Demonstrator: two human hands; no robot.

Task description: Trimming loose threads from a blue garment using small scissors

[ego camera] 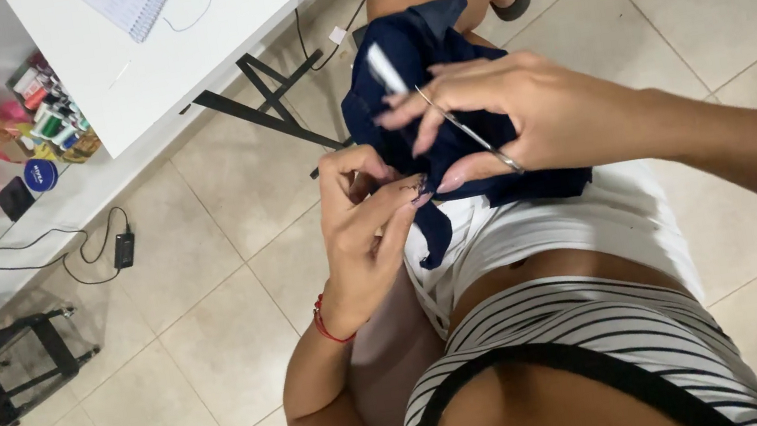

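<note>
A dark navy piece of cloth [419, 54] lies bunched on my lap, above white shorts. My left hand [362, 236] pinches an edge of the cloth between thumb and fingers, where a bit of dark thread shows. My right hand [524, 109] holds small metal scissors [467, 133], their thin blades pointing up and left across the cloth, a finger through the ring handle. Both hands meet close together at the cloth's lower edge. A red string bracelet sits on my left wrist.
A white table [171, 53] with black legs stands at the upper left, a spiral notebook [133, 4] on it. Thread spools, a round blue tin [41, 175] and pink items lie on a low shelf at left. A black power adapter [123, 249] and cable lie on the tiled floor.
</note>
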